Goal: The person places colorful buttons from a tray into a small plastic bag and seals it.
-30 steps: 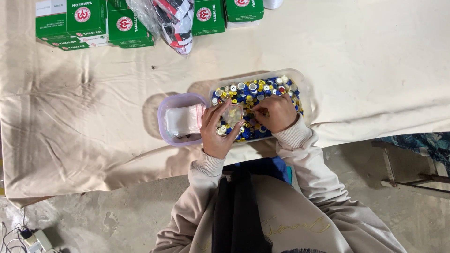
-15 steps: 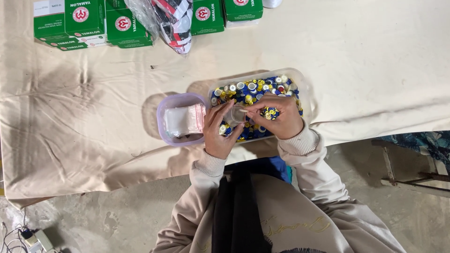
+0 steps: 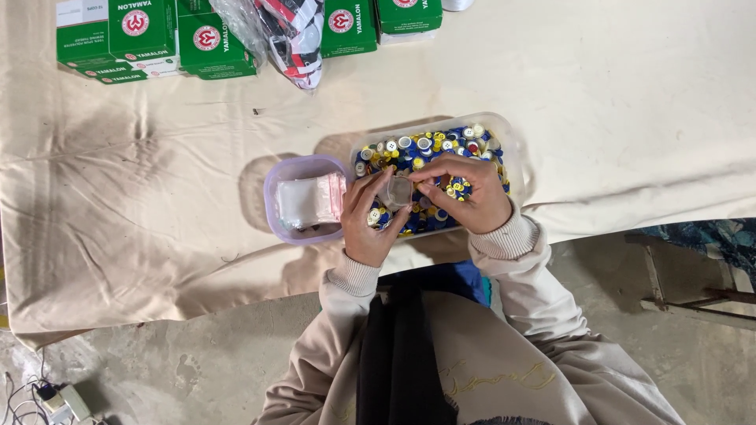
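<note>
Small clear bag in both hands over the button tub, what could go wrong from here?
The small clear bag is pinched between left hand and right hand; if it tips, buttons may scatter. The button tub and the purple tub sit near the table edge, so a wrist nudge might slide them off.

Bare cloth (image 3: 142, 197) left of small tub (image 3: 303, 201) is open; green boxes (image 3: 157, 39) & bag (image 3: 287, 31) block far edge.
</note>
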